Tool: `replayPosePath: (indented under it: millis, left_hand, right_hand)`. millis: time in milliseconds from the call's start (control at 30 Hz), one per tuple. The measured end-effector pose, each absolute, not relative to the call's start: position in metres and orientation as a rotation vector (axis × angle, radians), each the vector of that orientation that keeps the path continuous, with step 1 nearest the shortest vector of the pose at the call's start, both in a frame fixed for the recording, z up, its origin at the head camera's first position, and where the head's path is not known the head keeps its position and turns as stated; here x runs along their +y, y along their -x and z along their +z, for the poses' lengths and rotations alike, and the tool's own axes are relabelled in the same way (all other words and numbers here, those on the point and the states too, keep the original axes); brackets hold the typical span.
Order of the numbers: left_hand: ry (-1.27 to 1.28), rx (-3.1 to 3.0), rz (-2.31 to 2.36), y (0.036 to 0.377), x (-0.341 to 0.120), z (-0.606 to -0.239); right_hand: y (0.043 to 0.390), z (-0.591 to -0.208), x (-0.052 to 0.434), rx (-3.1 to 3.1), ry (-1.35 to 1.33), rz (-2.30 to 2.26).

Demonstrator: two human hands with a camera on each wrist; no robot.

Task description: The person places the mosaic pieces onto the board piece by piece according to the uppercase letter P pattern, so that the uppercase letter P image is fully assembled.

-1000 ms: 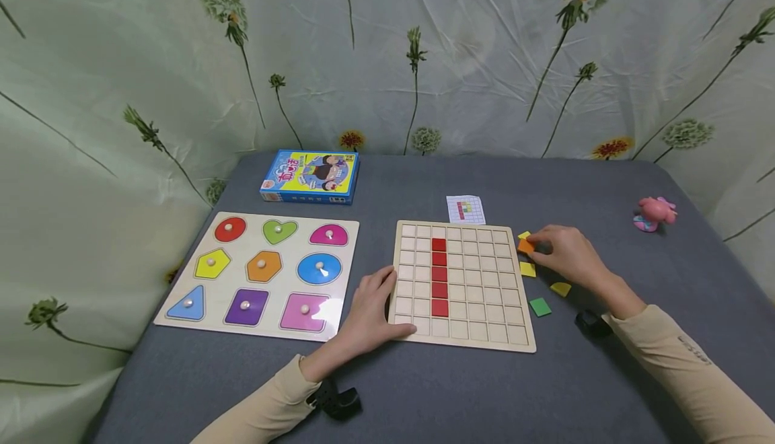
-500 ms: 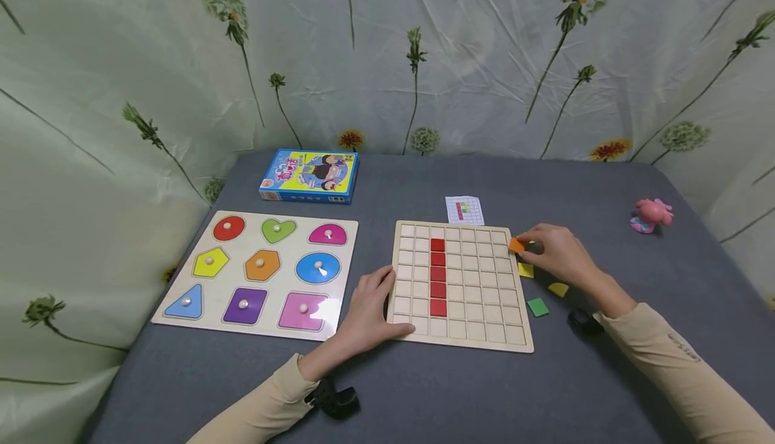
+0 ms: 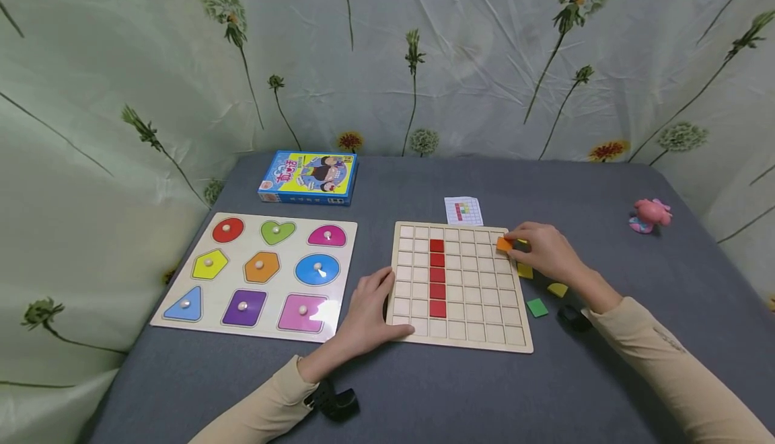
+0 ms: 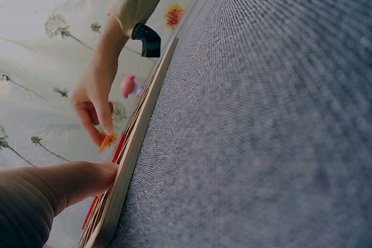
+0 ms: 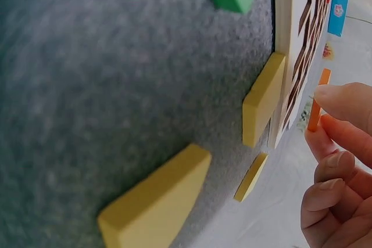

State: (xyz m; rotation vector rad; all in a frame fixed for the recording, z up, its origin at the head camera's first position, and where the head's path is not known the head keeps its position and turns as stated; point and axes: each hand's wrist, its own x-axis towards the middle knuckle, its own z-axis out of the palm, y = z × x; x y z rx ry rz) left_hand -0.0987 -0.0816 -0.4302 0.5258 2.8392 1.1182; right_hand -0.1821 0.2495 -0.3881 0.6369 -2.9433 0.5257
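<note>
The left hand [image 3: 368, 309], grip spread, rests against the grid board's [image 3: 475, 313] left side; right of the board lies a green tile [image 3: 537, 307]; the right hand's [image 3: 547, 249] grip pinches an orange tile [image 3: 503, 245] above the board's far right corner; beyond the board lies a pattern card [image 3: 463, 212].

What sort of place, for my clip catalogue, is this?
Probably an indoor tabletop play setup: a grey cloth-covered table, a floral backdrop behind it, and a wooden grid board on top.
</note>
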Motion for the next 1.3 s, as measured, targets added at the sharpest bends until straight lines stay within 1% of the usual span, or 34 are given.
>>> replayPosePath:
  millis: [467, 767, 1000, 1300]
  left_hand:
    - [-0.522, 2.833, 1.137, 0.099, -0.083, -0.431]
    - [-0.525, 2.834, 1.130, 0.099, -0.083, -0.430]
    - [-0.533, 2.837, 1.124, 0.100, -0.083, -0.430]
    - [-0.532, 2.831, 1.125, 0.099, -0.082, -0.431]
  right_hand:
    - [0.188, -0.384, 0.235, -2.960, -0.648, 0.501]
    - [0.192, -0.384, 0.226, -2.949, -0.704, 0.520]
    - [0.193, -0.385, 0.217, -3.018, -0.681, 0.510]
    - [0.193, -0.385, 0.205, -3.001, -0.769, 0.518]
